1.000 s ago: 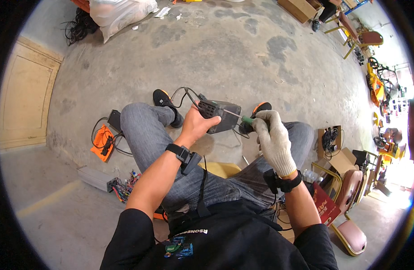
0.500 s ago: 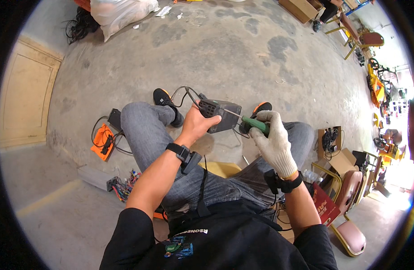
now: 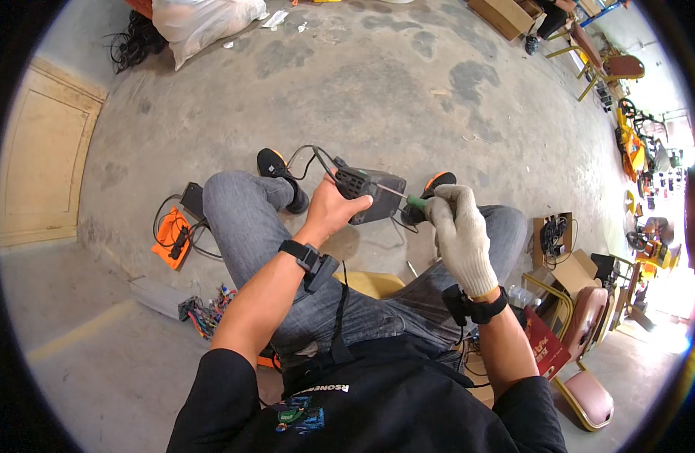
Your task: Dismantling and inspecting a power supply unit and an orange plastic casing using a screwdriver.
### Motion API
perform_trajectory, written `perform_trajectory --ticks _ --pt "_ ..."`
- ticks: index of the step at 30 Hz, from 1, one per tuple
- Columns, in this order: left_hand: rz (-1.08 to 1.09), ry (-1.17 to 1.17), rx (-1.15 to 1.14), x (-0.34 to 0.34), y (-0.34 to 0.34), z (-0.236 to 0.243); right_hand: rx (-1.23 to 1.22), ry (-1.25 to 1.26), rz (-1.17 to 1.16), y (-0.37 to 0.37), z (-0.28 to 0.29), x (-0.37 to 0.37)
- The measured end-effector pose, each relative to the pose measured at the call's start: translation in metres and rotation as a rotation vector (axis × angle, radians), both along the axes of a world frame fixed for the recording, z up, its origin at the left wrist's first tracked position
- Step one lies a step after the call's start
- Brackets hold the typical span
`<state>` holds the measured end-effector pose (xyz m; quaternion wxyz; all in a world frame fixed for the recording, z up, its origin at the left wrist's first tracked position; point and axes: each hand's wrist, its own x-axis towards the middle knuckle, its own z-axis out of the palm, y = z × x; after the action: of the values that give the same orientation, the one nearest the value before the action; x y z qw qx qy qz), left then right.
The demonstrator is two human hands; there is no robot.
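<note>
My bare left hand (image 3: 330, 210) grips a black vented electrical box (image 3: 380, 208), thumb across its near side and fingers partly hidden behind it. Black cables loop out of the box above and below. My right hand (image 3: 462, 238), in a pale knitted glove, is closed on a green-handled screwdriver (image 3: 416, 202), most of the handle hidden by the fingers. The metal shaft lies angled against the vented part of the box; its tip is too small to make out clearly. The box is held in the air between my bent, jeans-clad legs.
An orange bag (image 3: 169, 245) with cables lies left. A long metal unit (image 3: 155, 294) with colored wires is beside my left thigh. Cardboard boxes (image 3: 566, 268) and a folded chair (image 3: 589, 309) are right. A white sack (image 3: 196, 30) and a person's leg (image 3: 547, 23) are at the back.
My right fingers loosened half a second ago, showing more of the green handle, and have now closed over it again. My left hand and the box look unmoved.
</note>
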<state>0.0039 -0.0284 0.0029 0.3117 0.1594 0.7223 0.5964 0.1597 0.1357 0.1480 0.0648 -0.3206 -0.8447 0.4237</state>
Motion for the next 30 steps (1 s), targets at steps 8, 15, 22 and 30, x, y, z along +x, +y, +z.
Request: perform_trajectory --ticks 8,15,22,30 --pt "0.022 -0.018 0.007 -0.0002 -0.0001 -0.0056 0.173 0.095 0.117 -0.0006 -0.0081 0.0008" --pt "0.008 -0.031 -0.002 0.0001 -0.0002 -0.0002 0.032 -0.003 -0.032 -0.0032 -0.0079 0.0041" --pt "0.004 -0.036 -0.014 -0.0003 0.0003 0.0033 0.006 0.003 -0.016 -0.0001 -0.0088 0.0033" --pt "0.006 -0.023 -0.017 -0.0003 0.0001 -0.0005 0.011 0.128 0.098 -0.0019 -0.0077 0.0013"
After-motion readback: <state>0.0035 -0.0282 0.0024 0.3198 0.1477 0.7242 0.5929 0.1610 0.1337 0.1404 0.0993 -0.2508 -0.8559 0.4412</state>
